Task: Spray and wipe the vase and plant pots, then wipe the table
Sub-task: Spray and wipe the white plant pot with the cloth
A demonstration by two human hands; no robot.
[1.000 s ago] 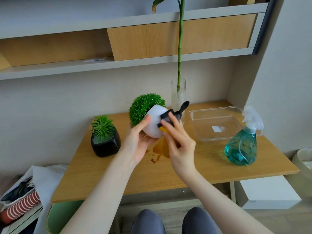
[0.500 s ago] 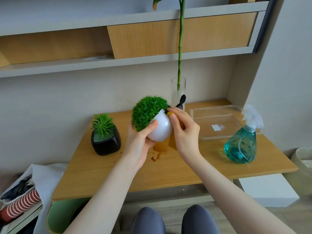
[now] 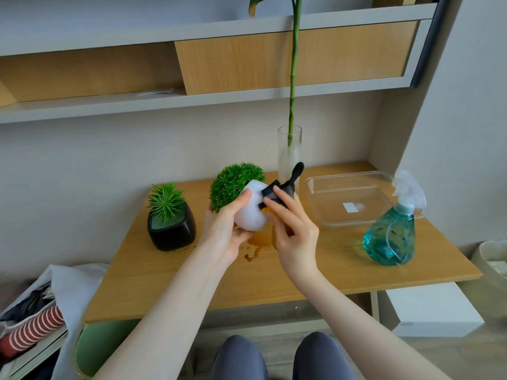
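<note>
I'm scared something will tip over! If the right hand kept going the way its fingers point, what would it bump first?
The right hand points up-left with its dark scrubber already on the white pot, so it meets that pot first.

Two hands are in view, the left hand and the right hand. There are two potted plants: one in a white round pot, one in a black pot. One glass vase, one spray bottle, one clear plastic tray, one black-handled scrubber, one wooden table.
</note>
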